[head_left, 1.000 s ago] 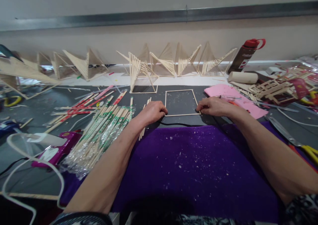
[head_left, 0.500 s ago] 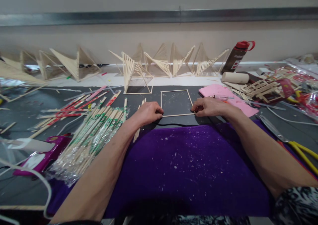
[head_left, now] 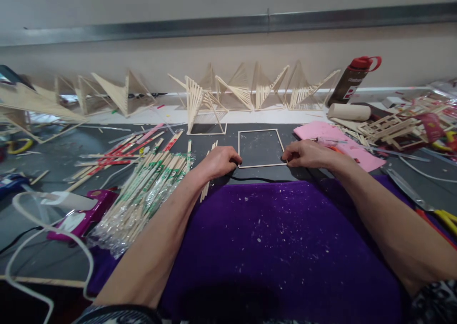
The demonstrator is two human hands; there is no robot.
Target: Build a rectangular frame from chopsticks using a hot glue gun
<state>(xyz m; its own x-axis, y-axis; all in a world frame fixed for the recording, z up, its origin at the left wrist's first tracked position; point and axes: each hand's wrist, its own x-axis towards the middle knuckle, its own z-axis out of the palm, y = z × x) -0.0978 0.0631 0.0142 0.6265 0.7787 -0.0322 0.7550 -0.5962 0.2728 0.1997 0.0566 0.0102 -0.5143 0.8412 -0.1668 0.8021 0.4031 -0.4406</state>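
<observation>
A square frame of thin wooden sticks (head_left: 262, 166) lies flat on the dark grey tabletop. At its near left corner is my left hand (head_left: 223, 163), thumb and fingertips closed on the stick. My right hand (head_left: 303, 153) pinches the near right corner in the same way. Loose wooden sticks (head_left: 204, 190) lie beside and partly under my left hand. Below both hands spreads a purple cloth (head_left: 285, 238) speckled with pale bits. Just behind the frame stands a twisted stick model (head_left: 194, 105) on a square base.
Wrapped chopsticks (head_left: 143, 195) and a magenta device (head_left: 87, 214) with a white cable are on the left. Similar stick models (head_left: 235, 93) line the wall. To the right are pink sheets (head_left: 342, 143), a tilted bottle (head_left: 352, 83), a stick pile (head_left: 389, 128) and yellow-handled scissors (head_left: 410, 190).
The view has turned slightly left, so everything appears shifted right. Both hands stay at the near corners of the frame, which shows no clear movement on the table.
</observation>
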